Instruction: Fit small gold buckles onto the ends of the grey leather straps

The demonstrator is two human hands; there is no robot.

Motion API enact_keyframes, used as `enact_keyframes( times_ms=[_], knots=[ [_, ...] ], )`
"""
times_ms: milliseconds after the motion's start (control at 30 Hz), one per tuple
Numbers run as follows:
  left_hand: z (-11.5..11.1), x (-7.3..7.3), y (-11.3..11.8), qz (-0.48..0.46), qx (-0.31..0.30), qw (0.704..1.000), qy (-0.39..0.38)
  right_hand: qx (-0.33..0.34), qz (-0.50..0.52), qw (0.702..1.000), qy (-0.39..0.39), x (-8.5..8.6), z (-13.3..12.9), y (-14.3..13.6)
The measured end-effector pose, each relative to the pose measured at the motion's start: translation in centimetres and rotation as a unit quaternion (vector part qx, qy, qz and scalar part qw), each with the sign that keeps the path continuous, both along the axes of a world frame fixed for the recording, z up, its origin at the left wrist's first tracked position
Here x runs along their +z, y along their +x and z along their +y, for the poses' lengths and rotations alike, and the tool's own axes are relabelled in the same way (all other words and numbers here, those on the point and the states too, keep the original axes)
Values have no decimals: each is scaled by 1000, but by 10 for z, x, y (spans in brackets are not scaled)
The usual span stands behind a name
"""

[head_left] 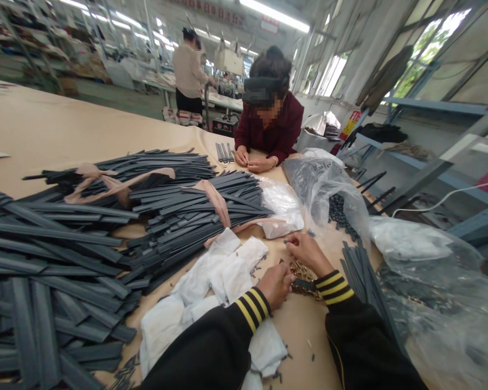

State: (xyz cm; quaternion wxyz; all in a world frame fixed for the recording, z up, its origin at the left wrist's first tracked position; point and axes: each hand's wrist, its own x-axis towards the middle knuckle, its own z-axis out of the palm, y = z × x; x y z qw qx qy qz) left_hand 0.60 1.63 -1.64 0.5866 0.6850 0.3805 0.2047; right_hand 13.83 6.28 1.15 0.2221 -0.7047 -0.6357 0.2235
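Observation:
My left hand is closed, its fingers curled around a dark grey strap that sticks out to the right, below my right wrist. Just above it, my right hand pinches a small dark piece between thumb and fingertips. Gold-coloured metal buckles lie in a small pile between and behind my hands, partly hidden by them. White crumpled cloths are spread left of my left hand, with tiny dark bits scattered around.
Tied bundles of dark straps and loose straps cover the left side. At right are a clear bag with small dark pieces, more straps and a large plastic bag. A co-worker leans at the far edge.

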Motion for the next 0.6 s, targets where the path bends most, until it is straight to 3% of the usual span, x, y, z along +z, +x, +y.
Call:
enact_keyframes(
  times_ms=[200,300,500,600],
  knots=[
    [1,-1,0,-6,23,1000,19,-70,43,997,13,24,-68,10],
    [1,-3,0,-12,44,999,15,-100,25,994,23,27,-97,4],
    [-1,-8,4,-20,58,998,25,-84,-62,994,40,2,-111,-11],
    [-3,-6,5,-30,46,998,31,-67,-44,996,48,-7,-109,-14]
  ],
)
